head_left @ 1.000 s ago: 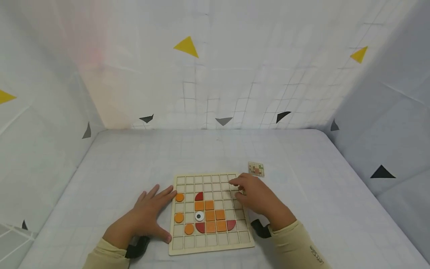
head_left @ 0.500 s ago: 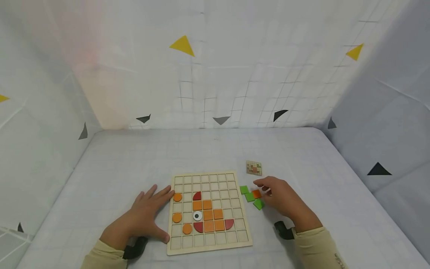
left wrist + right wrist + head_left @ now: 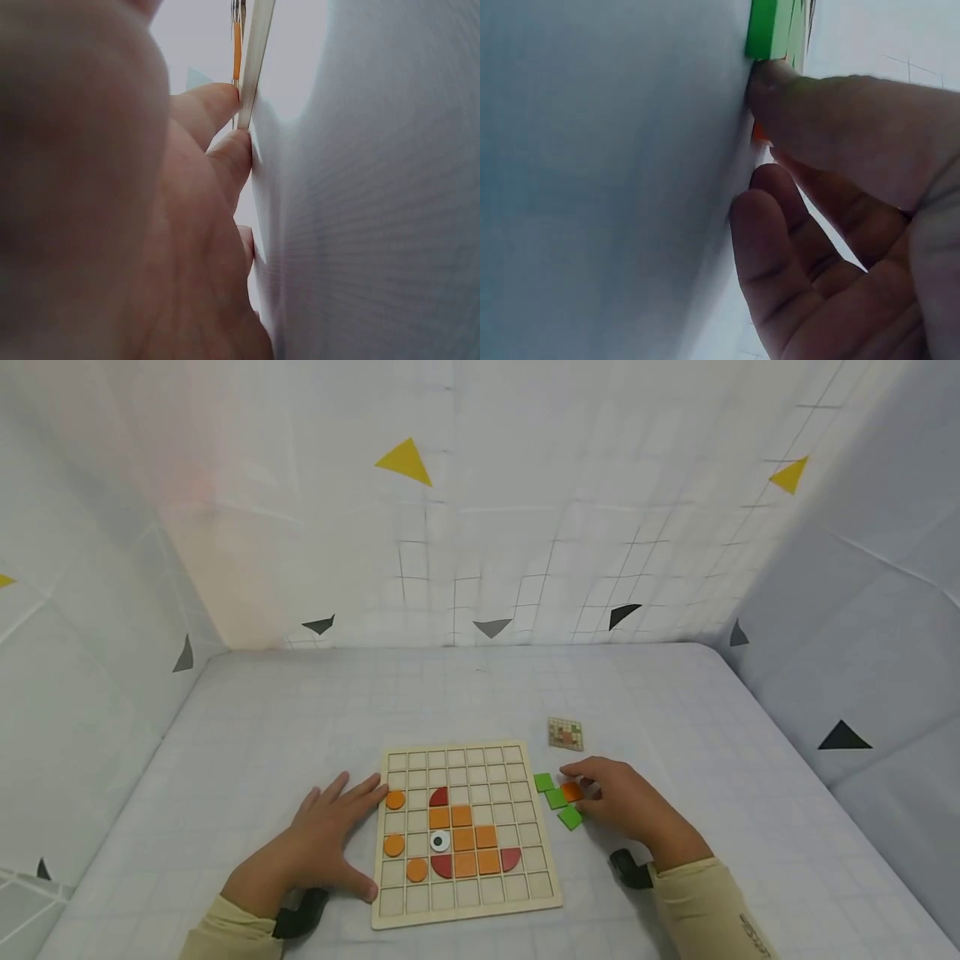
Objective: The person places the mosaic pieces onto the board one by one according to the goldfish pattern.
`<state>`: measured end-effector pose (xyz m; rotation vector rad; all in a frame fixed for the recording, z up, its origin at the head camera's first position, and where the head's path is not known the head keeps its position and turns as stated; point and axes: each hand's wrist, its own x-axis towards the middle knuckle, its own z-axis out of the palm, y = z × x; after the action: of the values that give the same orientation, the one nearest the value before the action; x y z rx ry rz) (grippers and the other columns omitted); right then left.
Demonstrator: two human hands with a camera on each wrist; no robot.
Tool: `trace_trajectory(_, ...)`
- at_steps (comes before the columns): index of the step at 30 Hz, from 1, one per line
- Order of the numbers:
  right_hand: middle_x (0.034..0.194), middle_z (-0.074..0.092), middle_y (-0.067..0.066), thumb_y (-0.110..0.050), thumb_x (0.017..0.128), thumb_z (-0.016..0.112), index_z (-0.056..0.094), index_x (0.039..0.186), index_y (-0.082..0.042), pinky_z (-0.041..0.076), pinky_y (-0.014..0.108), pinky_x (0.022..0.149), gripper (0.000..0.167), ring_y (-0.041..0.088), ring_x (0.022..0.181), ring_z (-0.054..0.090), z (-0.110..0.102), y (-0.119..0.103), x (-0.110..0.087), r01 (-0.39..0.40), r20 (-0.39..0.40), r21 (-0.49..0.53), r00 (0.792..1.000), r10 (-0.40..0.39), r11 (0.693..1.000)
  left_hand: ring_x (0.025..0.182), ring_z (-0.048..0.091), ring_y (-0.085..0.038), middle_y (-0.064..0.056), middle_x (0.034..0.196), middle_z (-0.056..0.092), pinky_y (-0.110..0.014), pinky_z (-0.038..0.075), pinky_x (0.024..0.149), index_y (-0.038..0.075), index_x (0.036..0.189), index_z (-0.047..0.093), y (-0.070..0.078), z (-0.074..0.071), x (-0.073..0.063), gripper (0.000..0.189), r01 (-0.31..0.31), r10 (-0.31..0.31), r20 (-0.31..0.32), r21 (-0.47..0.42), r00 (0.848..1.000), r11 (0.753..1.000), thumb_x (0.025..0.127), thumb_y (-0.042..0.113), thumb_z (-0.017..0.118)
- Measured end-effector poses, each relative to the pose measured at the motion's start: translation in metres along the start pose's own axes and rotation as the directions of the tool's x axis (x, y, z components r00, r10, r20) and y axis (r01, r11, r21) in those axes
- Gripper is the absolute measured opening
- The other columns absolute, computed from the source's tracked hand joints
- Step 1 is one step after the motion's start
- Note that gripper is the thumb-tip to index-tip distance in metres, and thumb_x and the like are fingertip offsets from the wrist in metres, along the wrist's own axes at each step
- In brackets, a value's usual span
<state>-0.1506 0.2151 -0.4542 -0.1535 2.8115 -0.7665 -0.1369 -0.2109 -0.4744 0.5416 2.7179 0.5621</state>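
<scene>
A wooden grid board [image 3: 450, 906] lies flat on the table. Orange squares [image 3: 464, 838], orange discs [image 3: 394, 845], dark red quarter-round tiles [image 3: 510, 859] and a white eye disc [image 3: 440, 841] sit on it. My left hand [image 3: 318, 839] is spread along the board's left side, its fingertips and thumb touching the edge. Right of the board lie several green square tiles [image 3: 557, 798] and one orange square tile [image 3: 571, 792]. My right hand [image 3: 618, 806] pinches this orange tile between thumb and forefinger, the thumb [image 3: 776, 82] beside a green tile in the right wrist view.
A small printed picture card [image 3: 566, 734] lies beyond the loose tiles, off the board's far right corner. White fabric walls [image 3: 487, 527] with yellow and dark triangles rise behind the table and on both sides.
My right hand has moved right, off the board, uncovering the loose tiles, then closed round the orange one. The nearest green tile has shifted slightly left. My left hand stays at the board's edge.
</scene>
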Motion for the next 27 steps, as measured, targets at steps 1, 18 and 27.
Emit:
trace_trajectory(1, 0.122, 0.069, -0.002, -0.008, 0.086, 0.079, 0.068, 0.133, -0.018, 0.058, 0.042, 0.090, 0.050, 0.018, 0.104, 0.064, 0.000, -0.001, 0.001, -0.001, 0.003, -0.006, 1.000, 0.001, 1.000, 0.155, 0.009, -0.048, -0.001, 0.169, 0.026, -0.076, 0.005, 0.119, 0.025, 0.159, 0.036, 0.000, 0.000, 0.000, 0.138, 0.002, -0.002, 0.001, -0.002, 1.000, 1.000, 0.041, 0.075, 0.088)
trace_trajectory(18, 0.107, 0.068, -0.004, -0.011, 0.088, 0.077, 0.073, 0.120, -0.013, 0.057, 0.039, 0.090, 0.033, 0.014, 0.098, 0.063, -0.003, -0.009, -0.003, 0.073, -0.028, -0.089, 0.997, -0.076, 0.993, 0.156, 0.007, -0.047, 0.001, 0.169, 0.026, -0.073, 0.003, 0.120, 0.026, 0.158, 0.038, -0.001, 0.002, 0.000, 0.138, 0.011, -0.011, -0.005, -0.024, 1.000, 1.000, 0.040, 0.073, 0.090)
trace_trajectory(27, 0.099, 0.061, -0.012, -0.014, 0.090, 0.076, 0.075, 0.117, -0.014, 0.055, 0.027, 0.077, 0.027, 0.006, 0.090, 0.058, 0.002, -0.040, -0.006, 0.215, -0.034, -0.109, 0.975, -0.220, 0.970, 0.156, 0.008, -0.048, -0.001, 0.169, 0.027, -0.075, 0.003, 0.119, 0.025, 0.159, 0.037, 0.001, 0.000, -0.002, 0.137, 0.005, -0.005, -0.001, -0.026, 1.000, 1.000, 0.042, 0.072, 0.090)
